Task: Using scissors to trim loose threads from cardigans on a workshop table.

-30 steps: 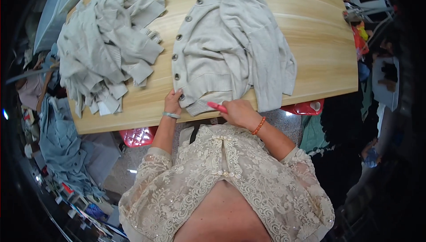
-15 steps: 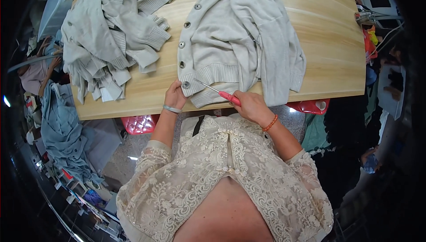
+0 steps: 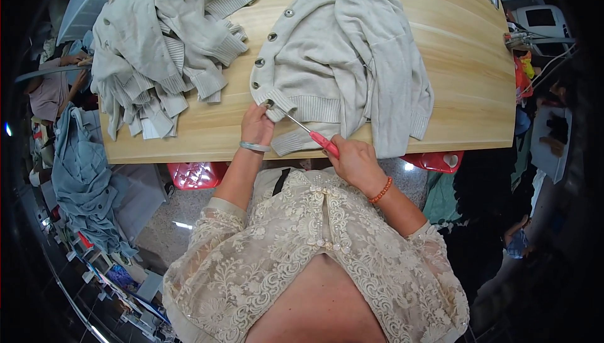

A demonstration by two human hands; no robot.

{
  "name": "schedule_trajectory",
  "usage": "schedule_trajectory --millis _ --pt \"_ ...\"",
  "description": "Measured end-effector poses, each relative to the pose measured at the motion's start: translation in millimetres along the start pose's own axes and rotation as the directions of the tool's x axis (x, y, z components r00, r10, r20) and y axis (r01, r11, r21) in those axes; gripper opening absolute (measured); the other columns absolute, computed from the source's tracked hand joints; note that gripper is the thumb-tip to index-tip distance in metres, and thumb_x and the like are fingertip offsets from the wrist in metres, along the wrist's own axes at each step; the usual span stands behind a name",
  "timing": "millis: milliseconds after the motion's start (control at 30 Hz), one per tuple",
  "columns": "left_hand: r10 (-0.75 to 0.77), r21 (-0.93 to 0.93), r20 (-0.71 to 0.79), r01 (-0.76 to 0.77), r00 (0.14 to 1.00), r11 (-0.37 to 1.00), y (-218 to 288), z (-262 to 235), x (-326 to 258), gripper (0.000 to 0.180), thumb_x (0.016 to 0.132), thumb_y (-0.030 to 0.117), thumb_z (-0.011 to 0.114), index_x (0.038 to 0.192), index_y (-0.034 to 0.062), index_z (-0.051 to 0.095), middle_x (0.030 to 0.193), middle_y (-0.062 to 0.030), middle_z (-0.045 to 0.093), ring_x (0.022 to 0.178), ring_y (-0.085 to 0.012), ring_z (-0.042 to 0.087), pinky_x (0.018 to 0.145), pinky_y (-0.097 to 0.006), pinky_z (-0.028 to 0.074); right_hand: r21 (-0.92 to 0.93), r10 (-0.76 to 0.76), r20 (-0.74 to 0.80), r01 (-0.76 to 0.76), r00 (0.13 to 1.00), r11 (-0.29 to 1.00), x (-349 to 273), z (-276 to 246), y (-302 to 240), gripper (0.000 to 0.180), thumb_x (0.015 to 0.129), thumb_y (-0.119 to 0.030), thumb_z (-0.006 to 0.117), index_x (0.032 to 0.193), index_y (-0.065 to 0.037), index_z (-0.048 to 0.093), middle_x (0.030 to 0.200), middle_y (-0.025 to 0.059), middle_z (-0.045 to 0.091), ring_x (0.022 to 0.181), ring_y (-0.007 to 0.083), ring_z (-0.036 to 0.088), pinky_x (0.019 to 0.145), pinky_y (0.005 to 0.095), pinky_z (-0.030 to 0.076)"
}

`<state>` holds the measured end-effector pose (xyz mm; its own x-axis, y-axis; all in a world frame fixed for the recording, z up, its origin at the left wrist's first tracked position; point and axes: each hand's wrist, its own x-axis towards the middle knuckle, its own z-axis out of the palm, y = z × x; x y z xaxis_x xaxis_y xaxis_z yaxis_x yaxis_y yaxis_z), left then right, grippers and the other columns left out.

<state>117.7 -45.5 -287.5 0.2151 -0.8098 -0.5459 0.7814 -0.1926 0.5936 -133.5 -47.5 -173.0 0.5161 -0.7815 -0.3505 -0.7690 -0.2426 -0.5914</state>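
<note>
Clamped around a red-handled tool (image 3: 318, 140), the right hand (image 3: 353, 159) holds the handle in a closed grip at the near edge of the worktop (image 3: 459, 66), the thin metal tip reaching up and left toward the bottom corner of a pale grey cardigan (image 3: 333, 66). Just beside that tip, the left hand (image 3: 257, 126) has its grip pinched together on the ribbed hem of the cardigan, right at the lowest dark button along the front edge. A silver bangle sits on the left wrist and an orange bead bracelet on the right.

From the head view, the cardigan lies flat in the middle of the light wooden worktop, buttoned edge to the left, one sleeve folded across its body and hanging down toward the near edge. Well apart to the left lies a heap of grey knitwear (image 3: 160, 41), rumpled, with cuffs and hems spilling over the worktop edge. Below the worktop, two red plastic stools (image 3: 192, 175) show on the floor, and a blue-grey cloth (image 3: 82, 179) hangs at the far left.
</note>
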Motion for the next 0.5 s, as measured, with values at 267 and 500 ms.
schedule_trajectory --millis 267,500 --pt "0.180 0.353 0.155 -0.225 0.971 0.908 -21 -2 3 0.036 0.092 -0.001 0.046 0.127 -0.0014 0.054 0.113 -0.0041 0.063 0.097 -0.0105 0.059 0.086 -0.025 0.047 -0.046 0.072 -0.100 -0.077 0.992 0.996 7 -4 -12 0.017 0.085 -0.019 0.064 0.087 -0.004 0.056 0.067 0.0187 0.063 0.067 0.0370 0.065 0.061 0.0477 0.051" --pt "0.099 0.514 0.194 -0.187 0.976 0.837 -19 -19 4 0.040 0.089 -0.002 0.050 0.130 0.0009 0.052 0.114 -0.0035 0.063 0.096 -0.0097 0.059 0.085 -0.023 0.046 -0.030 0.028 -0.034 -0.029 0.999 0.999 16 -1 -9 0.020 0.086 -0.025 0.065 0.092 -0.006 0.059 0.069 0.0187 0.063 0.070 0.0396 0.064 0.063 0.0505 0.048"
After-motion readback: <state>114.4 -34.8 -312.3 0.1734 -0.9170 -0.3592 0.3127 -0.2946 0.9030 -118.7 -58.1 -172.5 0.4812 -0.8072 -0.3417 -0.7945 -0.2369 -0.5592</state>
